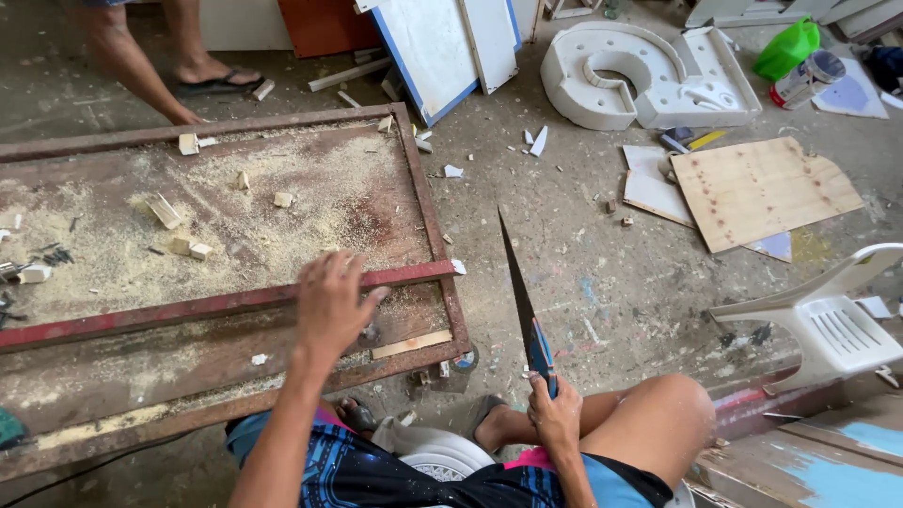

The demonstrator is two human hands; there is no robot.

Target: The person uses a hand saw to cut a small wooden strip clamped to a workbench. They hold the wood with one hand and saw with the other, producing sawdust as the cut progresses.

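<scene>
Handsaw [523, 296] stands blade-up beside a seated person's bare knee, its blue-and-dark handle wrapped tight in the right hand [555, 414], the point aimed away from the body and well apart from the wood. The left hand [331, 303] lies palm-down, fingers loosely curled over a red-painted bar [226, 303] that crosses the low, rust-coloured table [428, 202], seemingly pressing it still. Sawdust [282, 221] and small wood offcuts [179, 226] litter the tabletop, and a pale strip of wood [411, 344] lies near its front corner. On the concrete floor [583, 273] beyond lie a plywood sheet [764, 188], white foam shapes [649, 75] and a green bag [786, 47]; a white plastic chair [828, 320] crowds the right. Another person's sandalled foot [212, 77] stands at the table's far edge.
</scene>
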